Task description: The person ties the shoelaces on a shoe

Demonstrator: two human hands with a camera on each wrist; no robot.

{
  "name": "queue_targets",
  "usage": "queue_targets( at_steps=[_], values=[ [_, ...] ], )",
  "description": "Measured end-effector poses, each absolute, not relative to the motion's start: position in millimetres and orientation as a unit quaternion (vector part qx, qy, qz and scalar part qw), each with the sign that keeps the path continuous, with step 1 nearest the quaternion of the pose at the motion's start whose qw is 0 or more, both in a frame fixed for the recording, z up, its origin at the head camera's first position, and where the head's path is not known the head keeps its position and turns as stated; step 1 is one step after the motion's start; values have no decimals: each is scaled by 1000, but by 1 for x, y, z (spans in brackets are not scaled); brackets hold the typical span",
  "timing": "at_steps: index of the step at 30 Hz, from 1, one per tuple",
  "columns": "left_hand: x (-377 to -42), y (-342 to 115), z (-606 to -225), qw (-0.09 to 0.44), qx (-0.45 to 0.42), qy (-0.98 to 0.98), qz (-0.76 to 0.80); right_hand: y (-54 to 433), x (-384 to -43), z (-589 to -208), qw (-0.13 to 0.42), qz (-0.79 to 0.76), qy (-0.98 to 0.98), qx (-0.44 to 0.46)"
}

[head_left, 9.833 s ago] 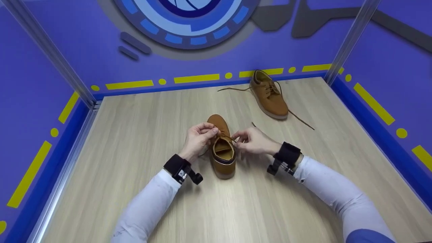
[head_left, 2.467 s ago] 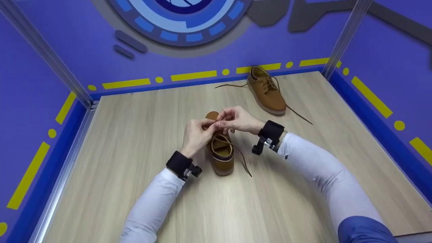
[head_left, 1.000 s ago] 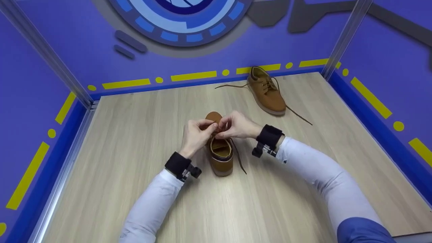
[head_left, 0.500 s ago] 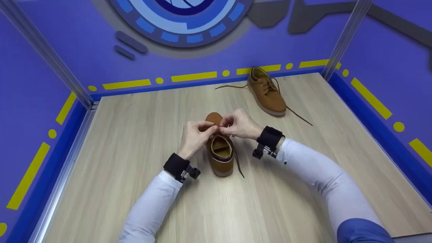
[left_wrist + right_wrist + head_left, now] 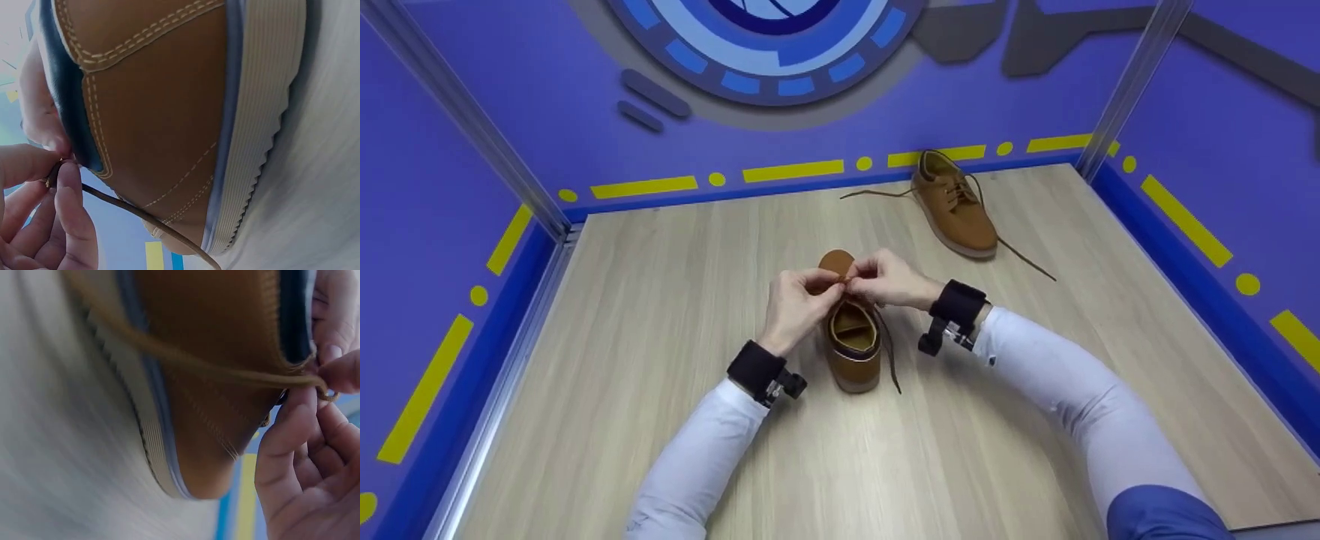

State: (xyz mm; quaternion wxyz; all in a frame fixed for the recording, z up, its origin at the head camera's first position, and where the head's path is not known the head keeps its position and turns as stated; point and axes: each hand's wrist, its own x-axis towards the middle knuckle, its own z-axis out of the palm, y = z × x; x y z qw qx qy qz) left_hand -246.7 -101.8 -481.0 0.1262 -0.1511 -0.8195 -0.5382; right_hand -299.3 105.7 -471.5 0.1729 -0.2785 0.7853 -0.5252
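Observation:
A brown lace-up shoe [image 5: 855, 367] stands in the middle of the table, heel toward me and toe pointing away. Over its laces my left hand [image 5: 797, 306] pinches a brown shoelace [image 5: 135, 209] between thumb and forefinger. Fingertip to fingertip with it, my right hand [image 5: 894, 281] also pinches the lace, as the right wrist view shows. One lace end [image 5: 894, 367] hangs down the shoe's right side onto the table. The knot area is mostly hidden behind my fingers.
Near the back wall a second brown shoe [image 5: 960, 217] rests on the wooden table [image 5: 675, 300], its lace ends spread to both sides. Blue-purple panels [image 5: 750, 142] with yellow marks enclose the table at the back and sides.
From reaching beside the shoe's opening, my right hand has come up to the laces and met my left. A lace end has dropped along the right side. Lately both hands barely shift.

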Motion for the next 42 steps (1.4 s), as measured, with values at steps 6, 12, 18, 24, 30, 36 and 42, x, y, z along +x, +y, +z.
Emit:
queue_targets(
  at_steps=[6, 12, 18, 24, 30, 36, 42],
  values=[
    [-246, -99, -481, 158, -160, -825, -519, 108, -301, -472, 310, -624, 699, -162],
    [-246, -97, -482, 166, -165, -819, -523, 111, -300, -471, 334, -640, 675, -152],
    [-246, -97, -482, 163, -164, -819, -525, 110, -297, -471, 274, -667, 674, -160],
    [-246, -96, -480, 148, -162, -809, -545, 109, -296, -471, 238, -709, 637, -188],
    [-248, -96, -479, 121, -167, -802, -560, 110, -295, -475, 226, -725, 615, -210],
    [-248, -99, -478, 100, -166, -783, -592, 113, -294, -478, 168, -719, 642, -204],
    [-247, -105, -477, 120, -151, -771, -607, 119, -293, -475, 156, -704, 663, -201]
  ],
)
